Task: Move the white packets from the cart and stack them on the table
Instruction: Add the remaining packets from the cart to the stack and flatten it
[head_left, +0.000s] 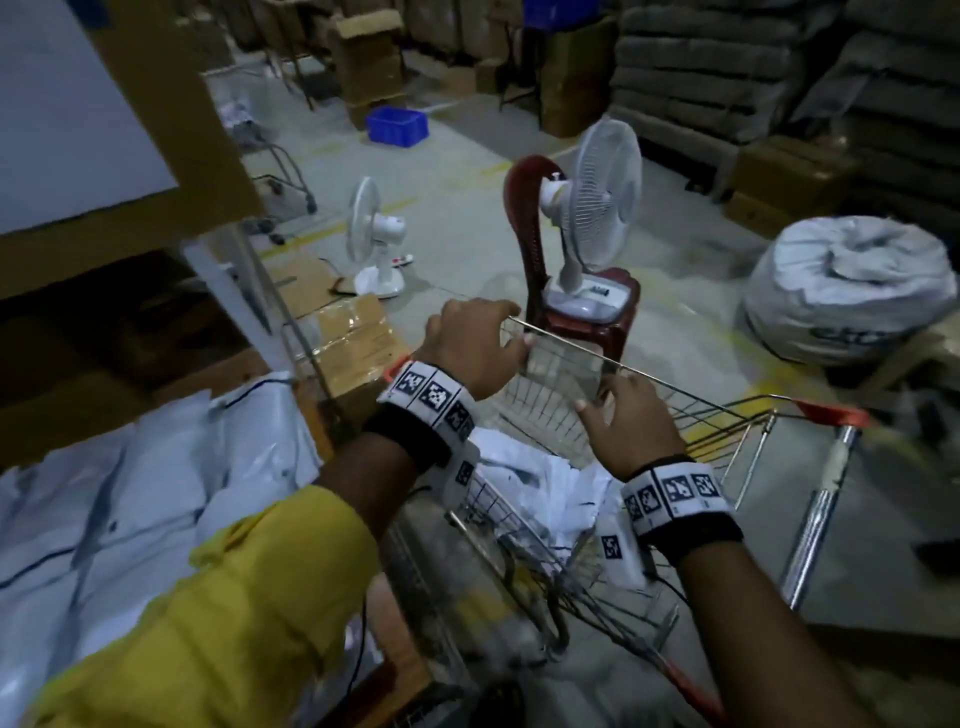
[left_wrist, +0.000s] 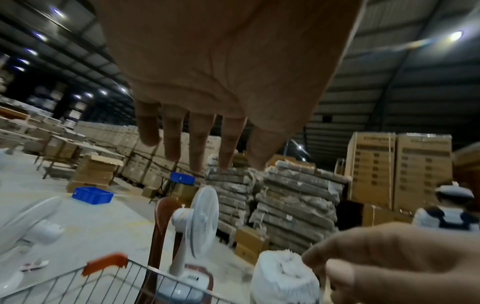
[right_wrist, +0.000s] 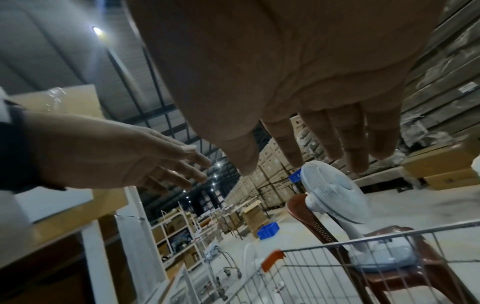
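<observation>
Head view, warehouse concrete floor (head_left: 467, 208), stacked cartons (head_left: 701, 62), cart (head_left: 701, 415)

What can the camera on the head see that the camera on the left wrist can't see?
Only the head view shows the white packets lying in the cart, more packets piled on the table, and the yellow sleeve. Only the left wrist view shows the ceiling lights and the left hand's palm with straight fingers. Both show the fan on the red chair, the blue crate, and the right hand.
</observation>
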